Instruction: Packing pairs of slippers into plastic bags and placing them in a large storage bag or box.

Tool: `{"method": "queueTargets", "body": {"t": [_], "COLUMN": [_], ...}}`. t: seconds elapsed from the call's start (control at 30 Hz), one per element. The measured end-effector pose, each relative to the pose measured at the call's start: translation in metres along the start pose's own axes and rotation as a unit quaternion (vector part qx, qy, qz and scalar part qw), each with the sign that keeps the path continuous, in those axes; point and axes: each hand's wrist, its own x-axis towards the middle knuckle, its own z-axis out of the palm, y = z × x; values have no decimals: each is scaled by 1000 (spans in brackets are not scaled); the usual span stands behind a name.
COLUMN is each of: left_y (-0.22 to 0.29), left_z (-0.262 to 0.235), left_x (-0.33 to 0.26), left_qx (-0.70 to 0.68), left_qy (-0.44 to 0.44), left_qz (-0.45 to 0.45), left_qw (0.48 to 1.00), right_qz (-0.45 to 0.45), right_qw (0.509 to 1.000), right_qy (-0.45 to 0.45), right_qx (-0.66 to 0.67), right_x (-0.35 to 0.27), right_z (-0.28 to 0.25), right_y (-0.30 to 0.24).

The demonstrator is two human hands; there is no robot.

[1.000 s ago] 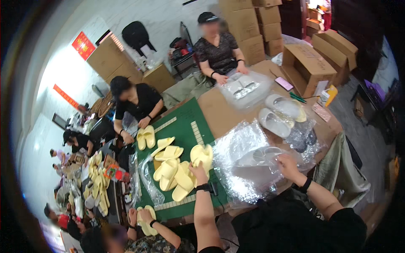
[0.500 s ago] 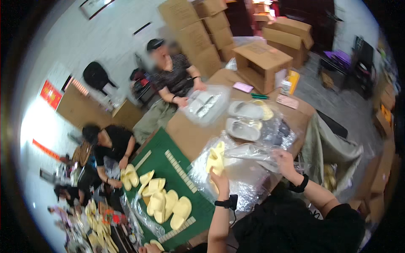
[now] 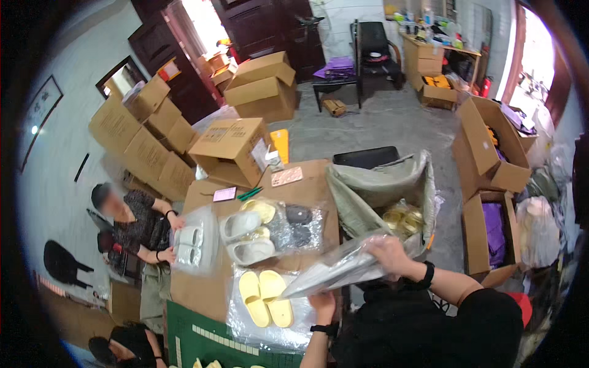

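Observation:
My right hand (image 3: 389, 254) is closed on the upper end of a clear plastic bag (image 3: 337, 265) with something greyish inside, hanging slantwise over the table's front edge. Below the bag, my left hand (image 3: 322, 305) is upright, its fingers partly hidden by the plastic, so I cannot tell if it grips anything. Just left of it, a pair of yellow slippers (image 3: 267, 299) lies side by side on clear plastic bags (image 3: 239, 322). Farther back sit grey slippers (image 3: 251, 250) with yellow ones beside them, and a bagged dark pair (image 3: 299, 224).
Across the brown table (image 3: 196, 285) a co-worker handles bagged white slippers (image 3: 189, 245). An open cardboard box (image 3: 230, 147), phones and green pens stand at the back. A large grey-green sack (image 3: 350, 196) holding bagged yellow slippers is at the right. A green mat (image 3: 202, 322) lies front left.
My view has turned to the right. My left hand has let go of the yellow slippers, which now lie on the plastic. My right hand has drawn the bag toward the sack.

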Motion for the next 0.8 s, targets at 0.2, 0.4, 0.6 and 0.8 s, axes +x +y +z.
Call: {"method": "queueTargets", "body": {"t": [0.2,0.4,0.6,0.8], "left_y": [134,240,218,198], "left_z": [1,19,77,44], "left_x": [39,89,108,98], "left_qx": [-30,40,331,185], "left_qy": [-42,-134,-144,-211], "left_qz": [210,435,506,292], "left_qw": [976,889,784,915], "right_qz": [-75,-88,-59,29], "right_qw": [957,943,962,969], "right_qy": [248,316,223,161], "right_qx": [-132,-46,-145,-187], "right_x": [1,1,14,55], "right_z": [-99,-168,-190,-149], "right_y": [9,34,68,124]}}
